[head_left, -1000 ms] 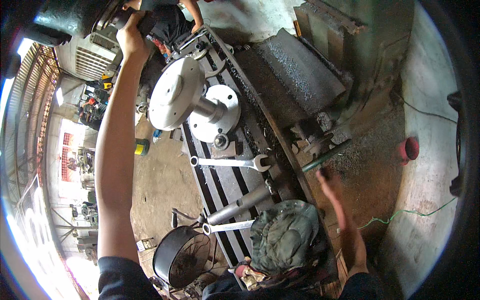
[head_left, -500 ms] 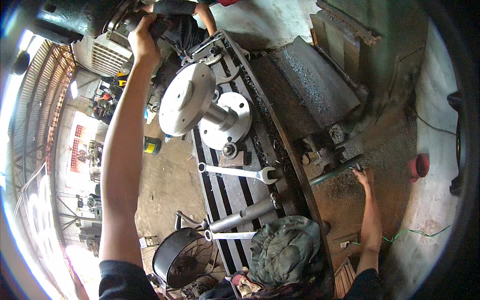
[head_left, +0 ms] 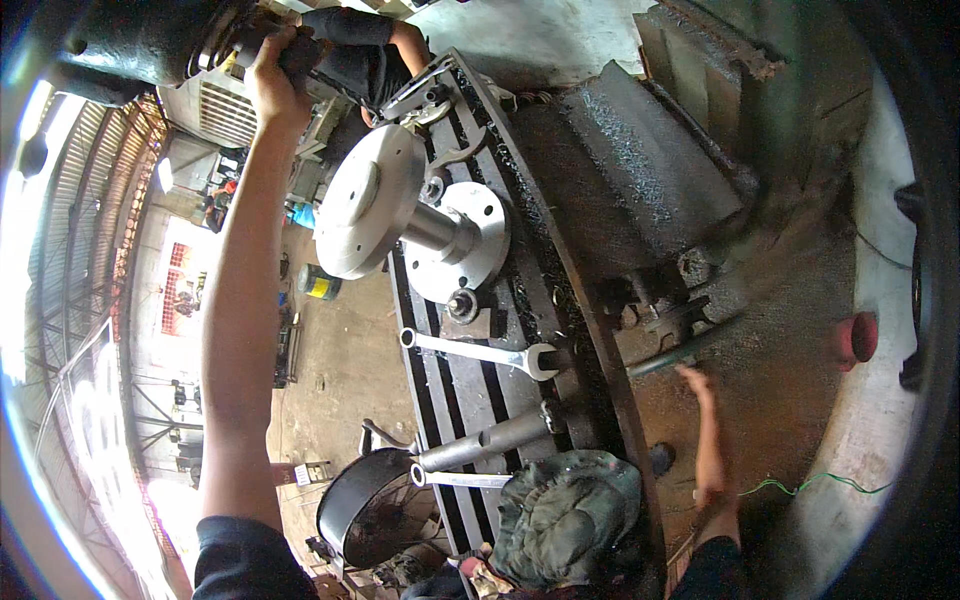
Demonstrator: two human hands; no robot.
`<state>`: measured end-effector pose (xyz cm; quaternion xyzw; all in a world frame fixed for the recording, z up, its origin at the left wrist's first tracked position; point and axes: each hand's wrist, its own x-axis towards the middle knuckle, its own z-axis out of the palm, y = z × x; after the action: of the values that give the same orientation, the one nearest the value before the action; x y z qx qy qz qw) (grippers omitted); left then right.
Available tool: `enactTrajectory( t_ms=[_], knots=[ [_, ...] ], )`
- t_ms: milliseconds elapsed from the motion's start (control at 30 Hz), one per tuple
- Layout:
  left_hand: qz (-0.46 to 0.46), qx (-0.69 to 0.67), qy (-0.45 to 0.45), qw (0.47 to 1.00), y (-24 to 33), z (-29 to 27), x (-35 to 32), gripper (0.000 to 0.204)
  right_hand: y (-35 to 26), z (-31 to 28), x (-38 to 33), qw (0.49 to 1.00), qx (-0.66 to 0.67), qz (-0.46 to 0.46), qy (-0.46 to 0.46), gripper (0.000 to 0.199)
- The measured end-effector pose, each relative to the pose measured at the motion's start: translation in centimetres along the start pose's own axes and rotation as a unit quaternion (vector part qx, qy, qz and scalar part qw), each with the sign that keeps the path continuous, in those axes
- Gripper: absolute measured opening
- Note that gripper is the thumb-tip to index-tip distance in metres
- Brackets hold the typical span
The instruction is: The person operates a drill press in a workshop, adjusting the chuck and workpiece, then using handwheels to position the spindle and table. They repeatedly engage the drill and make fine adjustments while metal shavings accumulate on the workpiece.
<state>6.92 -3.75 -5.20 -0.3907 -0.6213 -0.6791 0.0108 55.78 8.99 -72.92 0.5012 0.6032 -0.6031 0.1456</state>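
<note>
At the upper left my left hand (head_left: 278, 85) is closed round a dark handle (head_left: 302, 58) beside a dark machine housing (head_left: 145, 40). Low on the right, my right hand (head_left: 697, 385) is beside the rim of a handwheel (head_left: 680, 352) at the side of a slotted machine table (head_left: 450, 385); motion smears its fingers, so its hold cannot be made out. Between my arms, a silver disc (head_left: 365, 205) on a thick shaft stands above a round, drilled flange (head_left: 480, 260) on the table. Close to the flange lies a small ring-shaped metal part (head_left: 463, 306).
A combination wrench (head_left: 480, 352), a grey metal bar (head_left: 490, 442), a second wrench (head_left: 465, 479) and crumpled green cloth (head_left: 570, 515) lie on the table. Another person's arm (head_left: 408, 48) is at its far end. Metal shavings (head_left: 630, 150) cover a dark sheet; a black drum-shaped fan (head_left: 350, 510) stands left.
My right hand has moved left and slightly down beside the handwheel. The view has shifted a little; my left hand keeps its grip on the dark handle.
</note>
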Motion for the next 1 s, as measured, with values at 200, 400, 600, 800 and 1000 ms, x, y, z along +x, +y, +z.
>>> enactTrajectory(
  t_ms=[200, 400, 600, 800, 1000],
  knots=[
    [0.021, -0.024, 0.017, 0.999, 0.1, 0.0, -0.1, 0.024, -7.3, -12.4, -8.9, 0.922, -0.321, -0.113, 0.185, 0.049],
    [0.011, 0.017, -0.015, 1.0, 0.5, -0.4, 0.6, 0.029, -6.1, 5.4, -15.1, 0.965, 0.248, -0.066, -0.049, 0.045],
    [0.015, -0.002, -0.002, 1.0, 0.8, -0.4, 0.8, 0.031, 4.6, 7.0, 1.2, 0.971, 0.172, -0.093, -0.141, 0.055],
    [0.024, 0.027, -0.013, 0.999, 0.8, -0.4, 1.0, 0.028, 0.7, -11.3, -0.3, 0.9, -0.303, -0.171, 0.264, 0.036],
    [0.012, 0.013, -0.007, 1.0, 0.9, -0.5, 1.0, 0.029, -5.0, 1.1, -14.3, 0.946, 0.15, -0.255, 0.132, 0.028]
  ],
)
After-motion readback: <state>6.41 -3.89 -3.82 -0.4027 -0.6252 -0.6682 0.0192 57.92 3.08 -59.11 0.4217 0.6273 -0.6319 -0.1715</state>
